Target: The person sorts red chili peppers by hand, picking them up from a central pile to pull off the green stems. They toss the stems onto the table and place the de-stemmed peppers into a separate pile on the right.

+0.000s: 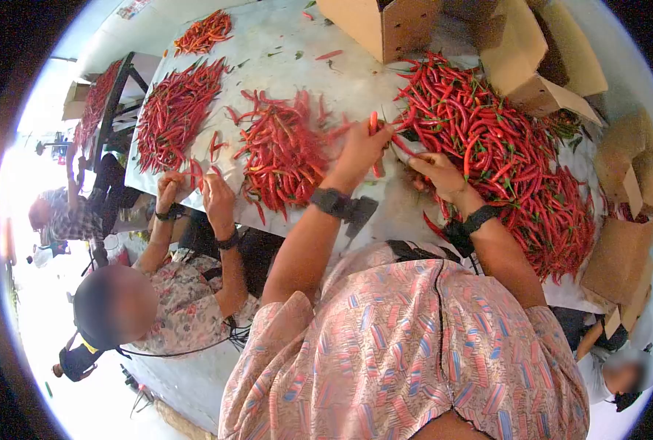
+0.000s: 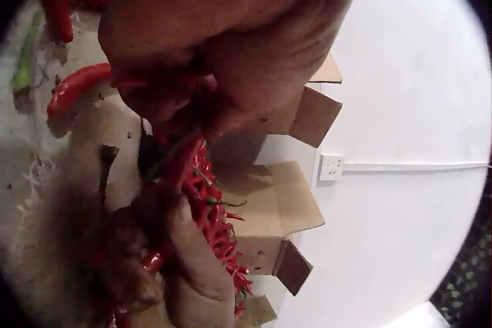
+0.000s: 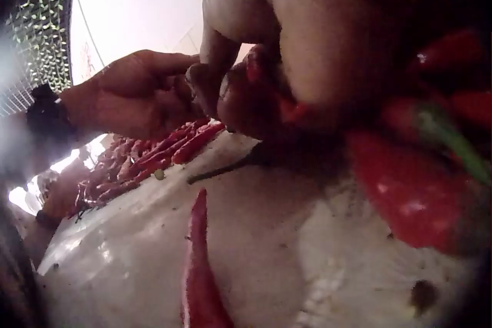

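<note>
My left hand [image 1: 362,152] grips a red chili pepper [image 1: 376,165], whose end sticks out below the fingers; in the left wrist view the curved end of a chili [image 2: 81,86] juts from that hand [image 2: 223,43]. My right hand [image 1: 444,176] pinches another red chili [image 1: 403,145], which points toward the left fingertips. The two hands nearly meet over the table, between a pile of stemless-looking chilies [image 1: 279,154] on the left and a larger pile with green stems [image 1: 480,125] on the right. In the right wrist view, my right hand [image 3: 307,51] partly hides its chili.
Cardboard boxes [image 1: 381,29] stand along the table's far and right edges. At the left, another person's hands [image 1: 220,202] work at red chilies beside a further pile [image 1: 180,114]. A single chili [image 3: 201,266] lies on the tabletop [image 3: 254,228] below my right hand.
</note>
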A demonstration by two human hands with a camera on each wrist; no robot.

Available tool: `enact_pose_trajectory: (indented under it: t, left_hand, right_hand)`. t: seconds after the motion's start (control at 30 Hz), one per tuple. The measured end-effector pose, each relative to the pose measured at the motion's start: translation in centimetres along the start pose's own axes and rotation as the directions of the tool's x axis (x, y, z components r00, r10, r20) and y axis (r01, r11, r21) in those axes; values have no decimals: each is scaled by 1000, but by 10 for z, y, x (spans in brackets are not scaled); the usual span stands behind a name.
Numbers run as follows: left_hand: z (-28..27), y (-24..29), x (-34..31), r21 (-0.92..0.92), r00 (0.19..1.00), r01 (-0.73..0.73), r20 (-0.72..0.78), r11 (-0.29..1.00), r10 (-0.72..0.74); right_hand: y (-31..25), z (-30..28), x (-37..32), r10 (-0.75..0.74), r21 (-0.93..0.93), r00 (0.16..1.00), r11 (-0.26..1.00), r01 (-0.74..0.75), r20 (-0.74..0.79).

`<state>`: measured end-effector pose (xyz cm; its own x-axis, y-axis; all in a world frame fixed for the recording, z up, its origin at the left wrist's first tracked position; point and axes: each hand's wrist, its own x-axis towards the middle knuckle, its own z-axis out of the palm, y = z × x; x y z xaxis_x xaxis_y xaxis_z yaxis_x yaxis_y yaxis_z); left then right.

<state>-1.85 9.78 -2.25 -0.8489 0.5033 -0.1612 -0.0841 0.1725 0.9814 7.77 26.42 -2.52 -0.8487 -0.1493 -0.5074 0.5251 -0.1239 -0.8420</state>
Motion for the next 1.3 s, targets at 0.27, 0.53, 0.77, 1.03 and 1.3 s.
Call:
enact_pose_trajectory:
  t: [0.27, 0.53, 0.77, 1.03, 1.3]
  left_hand:
    - [44, 69, 7, 14, 977, -208, -32, 978, 209]
    - [-70, 35, -25, 728, 938, 159, -323, 666, 129]
    - [-88, 20, -48, 810, 864, 489, -500, 324, -54]
    - [-92, 1, -52, 777, 898, 368, -440, 511, 23]
    - [-104, 0, -58, 138, 922, 220, -351, 966, -161]
  right_hand:
    - [1, -4, 1, -46, 54, 998, 998, 43, 40]
    - [8, -5, 8, -58, 94, 998, 994, 54, 31]
    - [4, 0, 6, -45, 136, 999, 990, 44, 1]
    - [13, -3, 11, -53, 81, 999, 995, 54, -14]
    - [8, 1, 10, -61, 97, 998, 993, 61, -3]
